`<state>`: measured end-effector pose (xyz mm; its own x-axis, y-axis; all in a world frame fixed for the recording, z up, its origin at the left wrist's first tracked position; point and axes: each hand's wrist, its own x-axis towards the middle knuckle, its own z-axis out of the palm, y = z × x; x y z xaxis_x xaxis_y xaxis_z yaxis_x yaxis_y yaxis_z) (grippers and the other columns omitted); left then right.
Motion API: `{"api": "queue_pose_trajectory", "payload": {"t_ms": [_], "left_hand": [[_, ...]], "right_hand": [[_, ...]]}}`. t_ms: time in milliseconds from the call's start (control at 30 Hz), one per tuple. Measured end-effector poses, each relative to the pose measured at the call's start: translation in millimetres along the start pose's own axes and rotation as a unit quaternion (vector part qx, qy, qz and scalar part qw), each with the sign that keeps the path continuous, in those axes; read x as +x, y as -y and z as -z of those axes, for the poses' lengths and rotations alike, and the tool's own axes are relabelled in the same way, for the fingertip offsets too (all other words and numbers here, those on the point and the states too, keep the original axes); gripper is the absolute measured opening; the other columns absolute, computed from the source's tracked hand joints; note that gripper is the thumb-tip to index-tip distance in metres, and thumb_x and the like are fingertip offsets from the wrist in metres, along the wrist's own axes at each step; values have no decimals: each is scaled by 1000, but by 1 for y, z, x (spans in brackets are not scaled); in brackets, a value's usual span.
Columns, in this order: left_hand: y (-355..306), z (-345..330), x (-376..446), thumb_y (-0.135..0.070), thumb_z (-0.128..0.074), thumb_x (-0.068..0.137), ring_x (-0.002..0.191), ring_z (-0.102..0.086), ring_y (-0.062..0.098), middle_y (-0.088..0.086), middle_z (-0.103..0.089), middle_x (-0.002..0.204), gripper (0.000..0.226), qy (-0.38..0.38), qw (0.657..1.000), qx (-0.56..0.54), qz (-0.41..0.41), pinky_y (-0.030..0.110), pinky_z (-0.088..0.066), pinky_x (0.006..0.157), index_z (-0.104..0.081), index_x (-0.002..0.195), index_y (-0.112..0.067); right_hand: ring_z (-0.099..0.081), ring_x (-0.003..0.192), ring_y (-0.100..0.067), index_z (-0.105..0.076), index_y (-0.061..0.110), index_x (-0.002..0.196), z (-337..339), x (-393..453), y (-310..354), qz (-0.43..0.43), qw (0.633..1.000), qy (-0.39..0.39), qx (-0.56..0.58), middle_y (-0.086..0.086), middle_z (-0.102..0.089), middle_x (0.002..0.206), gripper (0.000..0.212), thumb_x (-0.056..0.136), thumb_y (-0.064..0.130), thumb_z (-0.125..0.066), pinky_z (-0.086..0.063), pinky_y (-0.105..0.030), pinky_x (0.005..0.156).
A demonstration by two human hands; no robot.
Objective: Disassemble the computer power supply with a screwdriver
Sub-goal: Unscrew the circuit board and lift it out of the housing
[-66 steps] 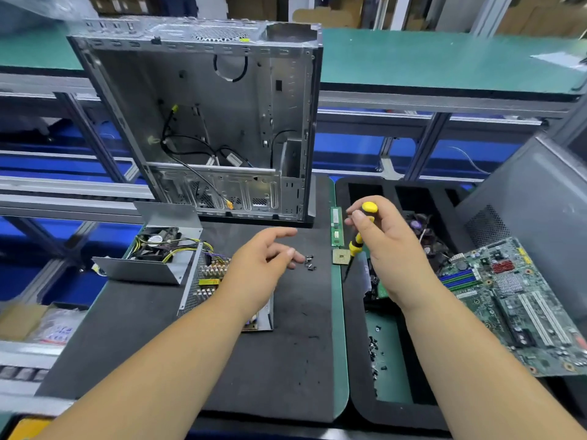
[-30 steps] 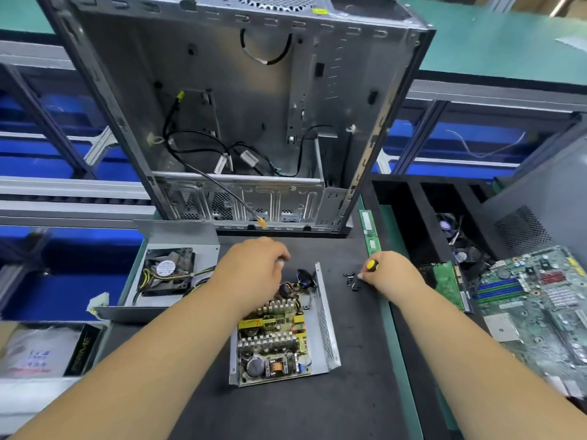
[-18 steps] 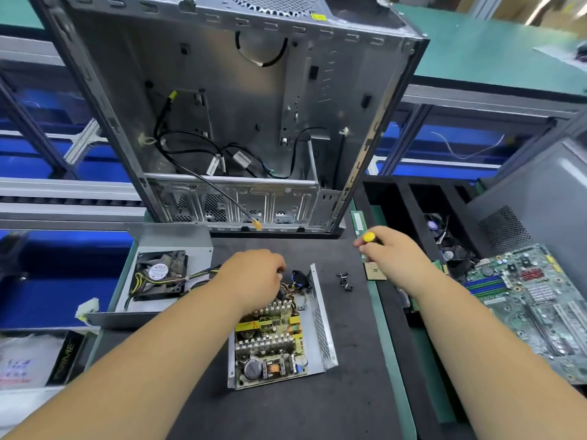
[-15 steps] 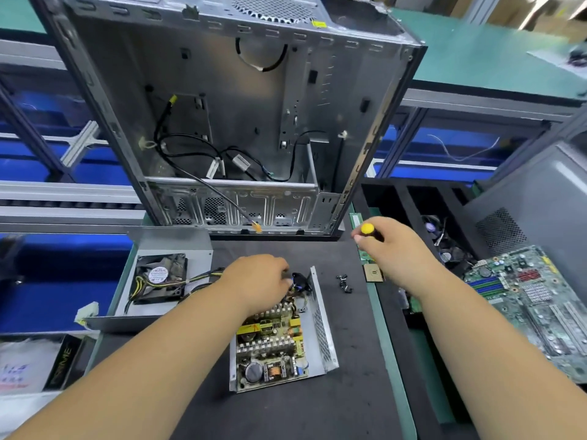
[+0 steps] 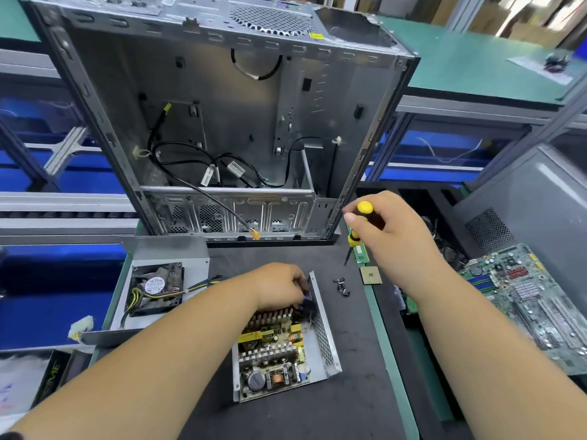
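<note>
The power supply (image 5: pixel 279 354) lies open on the black mat (image 5: pixel 317 414) in front of you, circuit board up. Your left hand (image 5: pixel 279 289) curls over its far end, fingers down among the wires (what they grip is hidden). Your right hand (image 5: pixel 390 230) holds the screwdriver (image 5: pixel 362 217) upright, tip clear of the mat. Loose screws (image 5: pixel 341 285) lie just right of the supply, its fan cover (image 5: pixel 158 290) to the left, the case (image 5: pixel 222 122) behind.

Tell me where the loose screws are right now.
In the head view, the loose screws lie on the black mat, right of the open power supply and just left of the square chip.
</note>
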<state>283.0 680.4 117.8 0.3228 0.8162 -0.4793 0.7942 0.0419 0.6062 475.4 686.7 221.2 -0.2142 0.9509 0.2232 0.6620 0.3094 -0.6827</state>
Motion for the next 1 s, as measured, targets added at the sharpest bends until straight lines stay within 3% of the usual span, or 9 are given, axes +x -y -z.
{"api": "queue_pose_trajectory", "payload": {"t_ms": [133,267,400,500,700,833,1000], "left_hand": [[2,0,-4,-27,-53,95,103,-56,21,0,-64,113,23,28,999,30,-16,33,-46,92,-66,112,-23],[7,-1,-14,-39,-49,99,120,-38,21,-4,-53,124,29,-10,992,117,-42,38,-31,105,-65,122,-42],[8,3,-27,-34,-53,97,114,-55,20,-3,-60,123,35,-13,986,140,-85,34,-47,95,-61,130,-33],[10,9,-34,-31,-56,93,114,-57,18,-6,-63,124,38,-24,977,182,-108,33,-49,92,-60,131,-31],[21,10,-38,-35,-62,90,106,-59,15,-4,-59,116,36,-51,980,166,-93,32,-49,90,-61,125,-26],[27,8,-41,-44,-59,91,110,-56,11,-13,-61,116,35,-74,975,185,-98,32,-48,90,-62,126,-39],[30,9,-43,-45,-63,89,114,-55,4,-19,-63,119,37,-73,981,155,-92,30,-47,95,-63,126,-45]], "right_hand": [[-56,96,2,-63,39,94,-19,-1,8,3,998,-15,54,18,-61,97,5,93,37,-59,-42,-19,78],[-56,92,0,-63,34,91,-47,-4,6,-9,997,9,71,16,-61,93,5,94,33,-60,-41,-20,74],[-57,91,-9,-62,28,89,-71,-7,-5,-39,997,53,43,10,-61,94,7,95,32,-61,-47,-32,79],[-56,90,-12,-63,23,91,-79,-8,-12,-51,996,62,35,6,-60,97,10,94,32,-62,-48,-35,81],[-52,90,-11,-61,19,91,-85,-6,-21,-47,996,76,2,5,-58,97,17,95,35,-59,-42,-26,74],[-51,89,-7,-60,20,93,-84,-6,-22,-50,996,80,3,7,-56,98,17,96,37,-58,-39,-16,72],[-52,90,-2,-59,20,92,-82,-8,-21,-47,995,87,6,9,-55,97,19,97,37,-56,-38,-13,69]]}}
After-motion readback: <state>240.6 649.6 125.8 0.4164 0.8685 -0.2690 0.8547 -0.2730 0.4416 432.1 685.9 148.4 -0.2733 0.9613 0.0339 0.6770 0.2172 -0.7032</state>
